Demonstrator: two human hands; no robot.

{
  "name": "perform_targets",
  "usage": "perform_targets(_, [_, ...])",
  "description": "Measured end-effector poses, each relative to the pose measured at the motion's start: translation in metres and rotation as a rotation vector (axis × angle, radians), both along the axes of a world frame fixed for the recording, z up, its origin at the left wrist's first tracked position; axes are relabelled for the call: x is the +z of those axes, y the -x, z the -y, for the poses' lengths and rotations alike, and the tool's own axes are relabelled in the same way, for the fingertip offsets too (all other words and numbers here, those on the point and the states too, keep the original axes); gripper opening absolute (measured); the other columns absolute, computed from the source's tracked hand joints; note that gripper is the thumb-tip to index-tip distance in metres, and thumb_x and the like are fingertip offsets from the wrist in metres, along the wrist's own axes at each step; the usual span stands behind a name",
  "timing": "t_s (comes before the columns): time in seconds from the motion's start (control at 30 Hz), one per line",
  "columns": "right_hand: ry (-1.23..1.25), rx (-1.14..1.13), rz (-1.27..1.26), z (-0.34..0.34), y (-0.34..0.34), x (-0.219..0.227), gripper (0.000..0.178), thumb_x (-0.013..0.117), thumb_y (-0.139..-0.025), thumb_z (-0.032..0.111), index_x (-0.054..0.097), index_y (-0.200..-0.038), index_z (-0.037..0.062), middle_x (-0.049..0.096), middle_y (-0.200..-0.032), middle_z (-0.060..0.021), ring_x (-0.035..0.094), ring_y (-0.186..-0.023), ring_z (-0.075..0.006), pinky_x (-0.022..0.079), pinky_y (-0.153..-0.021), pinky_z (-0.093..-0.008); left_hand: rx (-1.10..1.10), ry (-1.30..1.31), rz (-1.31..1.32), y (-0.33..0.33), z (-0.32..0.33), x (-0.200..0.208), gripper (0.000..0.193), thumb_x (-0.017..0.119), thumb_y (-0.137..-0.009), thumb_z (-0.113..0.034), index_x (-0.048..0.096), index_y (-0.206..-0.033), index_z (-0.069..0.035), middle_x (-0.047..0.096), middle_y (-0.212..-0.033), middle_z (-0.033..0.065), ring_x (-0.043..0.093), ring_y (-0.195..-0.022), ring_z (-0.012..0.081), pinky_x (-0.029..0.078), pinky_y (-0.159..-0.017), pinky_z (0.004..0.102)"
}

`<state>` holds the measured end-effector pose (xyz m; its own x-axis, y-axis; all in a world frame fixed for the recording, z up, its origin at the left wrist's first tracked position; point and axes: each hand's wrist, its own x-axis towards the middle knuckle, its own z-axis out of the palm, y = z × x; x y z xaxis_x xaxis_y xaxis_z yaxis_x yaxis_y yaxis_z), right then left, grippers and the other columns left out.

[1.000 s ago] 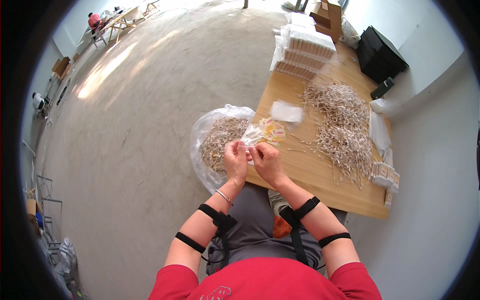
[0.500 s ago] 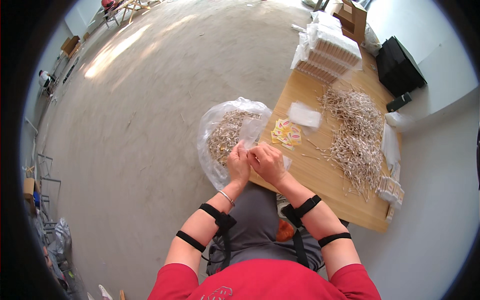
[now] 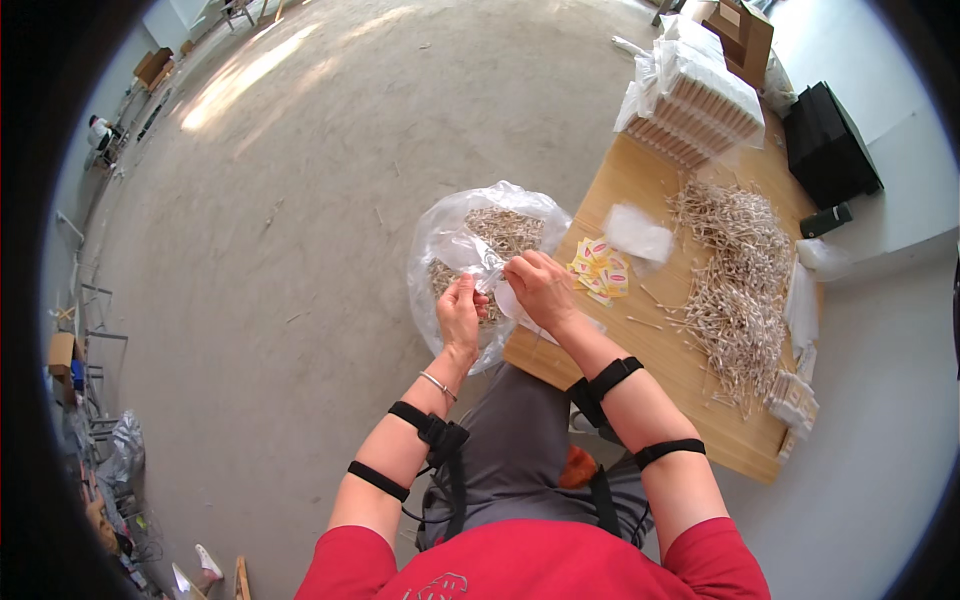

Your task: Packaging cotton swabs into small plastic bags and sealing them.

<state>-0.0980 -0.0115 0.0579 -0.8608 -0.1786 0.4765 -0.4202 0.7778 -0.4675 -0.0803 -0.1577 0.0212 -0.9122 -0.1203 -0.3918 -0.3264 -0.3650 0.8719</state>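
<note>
My left hand [image 3: 460, 308] and my right hand [image 3: 540, 288] together grip a small clear plastic pouch [image 3: 492, 281] between them, just above the left edge of a wooden table [image 3: 690, 400]. Right behind the hands a large clear plastic bag [image 3: 455, 245] sits open, filled with thin pale sticks [image 3: 505, 232]. A few small yellow and pink packets [image 3: 600, 270] lie on the table just right of my right hand.
A broad heap of loose pale sticks [image 3: 730, 280] covers the table's right half. An empty clear pouch [image 3: 640, 235] lies beyond the packets. Wrapped stacks of sticks [image 3: 700, 105], a cardboard box [image 3: 745, 35] and a black case [image 3: 830, 145] stand at the far end. Grey concrete floor [image 3: 280, 220] lies to the left.
The view has shifted so bag and table sit lower and further right. Both hands stay closed on the small pouch, now spread slightly apart with its plastic stretched between them.
</note>
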Motion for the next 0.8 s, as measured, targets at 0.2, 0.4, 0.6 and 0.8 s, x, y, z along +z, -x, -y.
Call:
perform_targets(0.2, [-0.067, 0.066, 0.021, -0.005, 0.014, -0.011, 0.008, 0.067, -0.077, 0.013, 0.059, -0.076, 0.0095, 0.057, -0.075, -0.0031, 0.059, -0.076, -0.0235, 0.049, -0.064, -0.0366, 0.018, 0.02, 0.071, 0.007, -0.002, -0.019, 0.017, 0.061, -0.092, -0.022, 0.063, -0.095, -0.005, 0.058, -0.075, -0.0034, 0.051, -0.063, 0.0045, 0.042, -0.053, 0.018])
perform_targets(0.4, [-0.059, 0.141, 0.162, -0.03, 0.002, -0.011, 0.005, 0.064, -0.075, 0.01, 0.06, -0.075, 0.0083, 0.06, -0.083, -0.0043, 0.057, -0.087, -0.0248, 0.048, -0.075, -0.0367, -0.012, -0.008, 0.104, -0.021, -0.019, -0.026, 0.018, 0.061, -0.092, -0.023, 0.062, -0.098, -0.005, 0.059, -0.077, -0.0032, 0.051, -0.064, 0.0049, 0.044, -0.056, 0.019])
perform_targets(0.6, [0.228, 0.02, 0.317, -0.03, -0.001, -0.02, 0.008, 0.061, -0.077, 0.013, 0.063, -0.08, 0.006, 0.06, -0.097, -0.009, 0.053, -0.099, -0.0294, 0.044, -0.087, -0.0383, 0.021, 0.018, 0.084, -0.031, -0.03, -0.014, 0.024, 0.063, -0.091, -0.021, 0.059, -0.105, -0.001, 0.06, -0.081, -0.0006, 0.053, -0.067, 0.0062, 0.045, -0.059, 0.0205])
perform_targets(0.8, [0.227, -0.031, 0.319, -0.028, 0.0, -0.03, 0.012, 0.061, -0.079, 0.018, 0.067, -0.082, 0.0074, 0.061, -0.102, -0.007, 0.052, -0.106, -0.0278, 0.041, -0.092, -0.0405, -0.004, 0.097, 0.01, -0.038, -0.034, -0.013, 0.023, 0.065, -0.09, -0.016, 0.058, -0.105, 0.0, 0.06, -0.081, 0.0, 0.053, -0.068, 0.0063, 0.044, -0.06, 0.02])
